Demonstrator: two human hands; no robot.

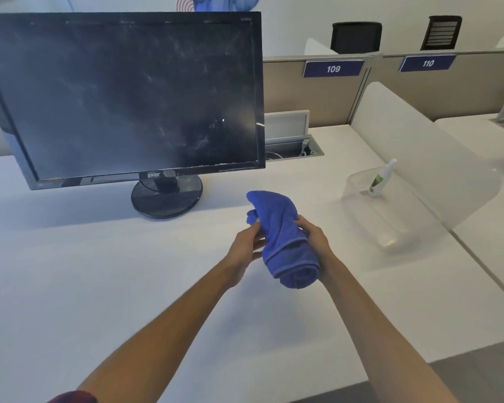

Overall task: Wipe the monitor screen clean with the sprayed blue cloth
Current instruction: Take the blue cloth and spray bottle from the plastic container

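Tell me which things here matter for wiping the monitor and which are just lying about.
For the job: the monitor, its screen streaked and dusty; the blue cloth, bunched between the left hand and the right hand.

Lying about: the spray bottle in the clear plastic tub, the open cable box, the desk number signs.

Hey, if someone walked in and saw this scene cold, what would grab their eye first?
Probably the bright blue cloth, bunched up and gripped between the left hand and right hand above the middle of the white desk. Next comes the big black monitor at upper left, its dark screen covered in pale smudges and streaks. A small spray bottle leans in a clear plastic container to the right.
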